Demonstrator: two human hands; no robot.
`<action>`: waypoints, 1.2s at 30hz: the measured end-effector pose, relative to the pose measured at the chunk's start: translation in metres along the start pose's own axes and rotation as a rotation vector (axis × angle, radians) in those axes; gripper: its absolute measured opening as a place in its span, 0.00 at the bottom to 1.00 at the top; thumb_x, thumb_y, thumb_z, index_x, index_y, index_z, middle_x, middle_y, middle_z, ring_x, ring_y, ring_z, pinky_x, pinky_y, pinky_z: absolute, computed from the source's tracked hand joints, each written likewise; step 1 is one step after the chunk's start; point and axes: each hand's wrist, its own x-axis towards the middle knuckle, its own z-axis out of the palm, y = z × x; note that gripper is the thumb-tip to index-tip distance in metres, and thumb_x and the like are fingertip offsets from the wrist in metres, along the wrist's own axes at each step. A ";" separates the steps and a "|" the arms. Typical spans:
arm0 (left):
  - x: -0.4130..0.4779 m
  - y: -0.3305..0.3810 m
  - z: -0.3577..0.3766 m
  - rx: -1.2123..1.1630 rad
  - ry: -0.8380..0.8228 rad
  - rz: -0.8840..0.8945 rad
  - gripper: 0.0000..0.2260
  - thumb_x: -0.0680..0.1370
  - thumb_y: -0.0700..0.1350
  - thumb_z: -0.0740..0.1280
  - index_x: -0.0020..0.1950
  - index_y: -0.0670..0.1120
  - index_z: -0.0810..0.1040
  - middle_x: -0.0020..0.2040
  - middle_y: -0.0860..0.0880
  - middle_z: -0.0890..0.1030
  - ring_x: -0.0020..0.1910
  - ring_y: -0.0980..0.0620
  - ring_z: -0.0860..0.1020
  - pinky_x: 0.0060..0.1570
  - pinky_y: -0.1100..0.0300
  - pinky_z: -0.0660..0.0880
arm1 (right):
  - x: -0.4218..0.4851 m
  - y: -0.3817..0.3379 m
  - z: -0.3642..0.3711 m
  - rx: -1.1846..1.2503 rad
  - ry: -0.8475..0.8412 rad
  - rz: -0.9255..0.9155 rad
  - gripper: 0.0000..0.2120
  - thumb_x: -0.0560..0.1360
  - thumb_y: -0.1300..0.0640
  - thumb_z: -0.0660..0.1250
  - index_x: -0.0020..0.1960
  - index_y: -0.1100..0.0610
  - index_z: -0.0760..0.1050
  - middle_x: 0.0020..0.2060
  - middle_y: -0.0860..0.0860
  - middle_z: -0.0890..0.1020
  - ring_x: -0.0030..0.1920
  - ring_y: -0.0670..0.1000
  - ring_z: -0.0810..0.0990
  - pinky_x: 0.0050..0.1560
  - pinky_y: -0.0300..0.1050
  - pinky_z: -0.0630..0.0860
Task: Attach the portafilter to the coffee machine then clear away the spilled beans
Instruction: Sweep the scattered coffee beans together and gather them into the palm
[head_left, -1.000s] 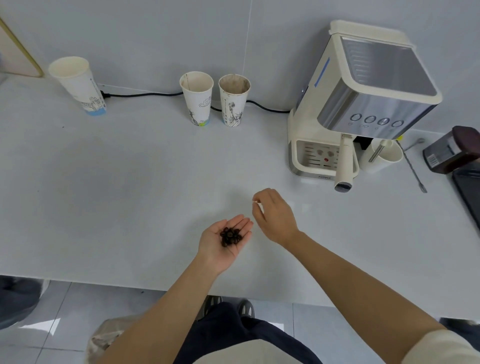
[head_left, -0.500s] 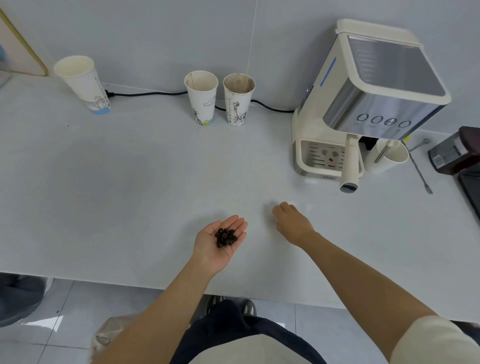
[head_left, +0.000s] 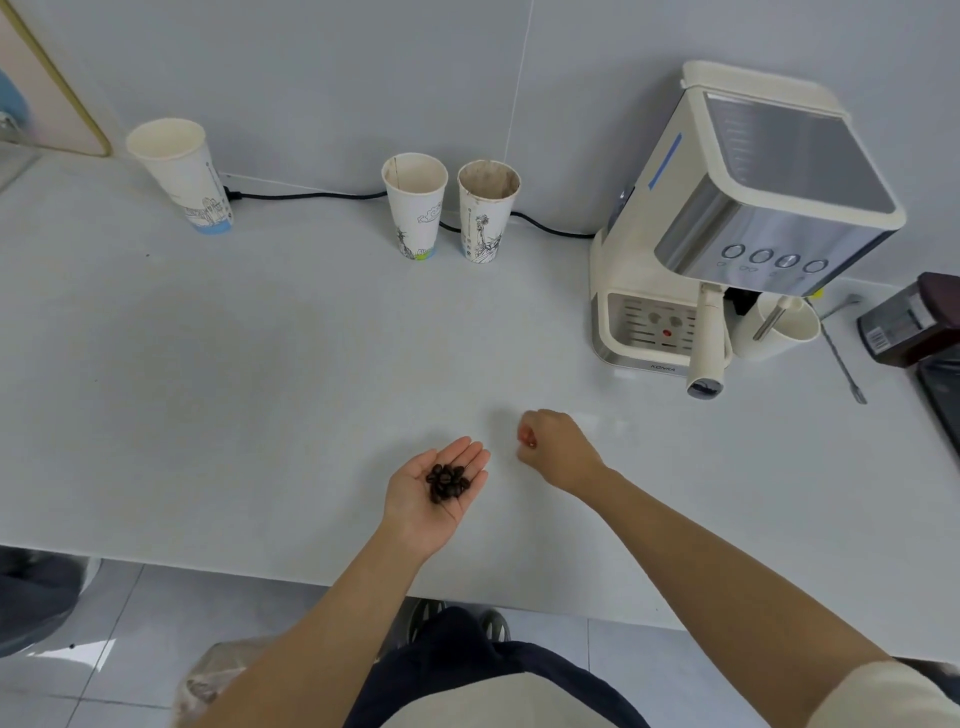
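The cream and steel coffee machine (head_left: 748, 218) stands at the back right of the white counter (head_left: 234, 389). The portafilter sits under its head, its cream handle (head_left: 707, 343) pointing toward me. My left hand (head_left: 434, 493) lies palm up near the counter's front edge, cupping a small pile of dark coffee beans (head_left: 447, 482). My right hand (head_left: 556, 449) rests just to its right, fingers curled and pinched on what looks like a single bean. No loose beans show on the counter.
Three paper cups (head_left: 182, 174) (head_left: 415, 202) (head_left: 487, 208) stand along the back wall, with a black cable (head_left: 311, 196) behind them. Right of the machine are a white cup (head_left: 779, 327), a long spoon (head_left: 844, 364), a dark box (head_left: 914, 322) and a black tray edge (head_left: 943, 395).
My right hand moved right away from my left palm, dropped to the counter and curled its fingers shut. My left hand kept still with the beans.
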 end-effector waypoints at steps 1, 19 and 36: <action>0.000 0.000 0.001 -0.005 0.001 0.005 0.17 0.81 0.43 0.50 0.49 0.35 0.76 0.50 0.38 0.79 0.51 0.44 0.76 0.61 0.50 0.68 | -0.002 -0.011 -0.004 0.047 0.029 -0.047 0.03 0.72 0.66 0.61 0.41 0.62 0.73 0.39 0.58 0.75 0.40 0.52 0.70 0.40 0.41 0.66; -0.004 0.018 0.010 -0.108 -0.059 0.169 0.15 0.80 0.43 0.52 0.42 0.40 0.76 0.31 0.45 0.84 0.32 0.51 0.84 0.39 0.57 0.78 | -0.018 -0.088 0.006 0.394 0.132 -0.272 0.11 0.76 0.59 0.60 0.52 0.64 0.77 0.49 0.57 0.81 0.48 0.50 0.77 0.49 0.37 0.73; -0.069 0.048 -0.018 -0.403 -0.073 0.594 0.17 0.79 0.44 0.53 0.55 0.40 0.79 0.51 0.45 0.84 0.54 0.50 0.80 0.57 0.56 0.74 | -0.032 -0.183 0.042 1.208 -0.008 -0.109 0.16 0.81 0.59 0.53 0.67 0.58 0.70 0.65 0.50 0.74 0.65 0.46 0.71 0.69 0.44 0.66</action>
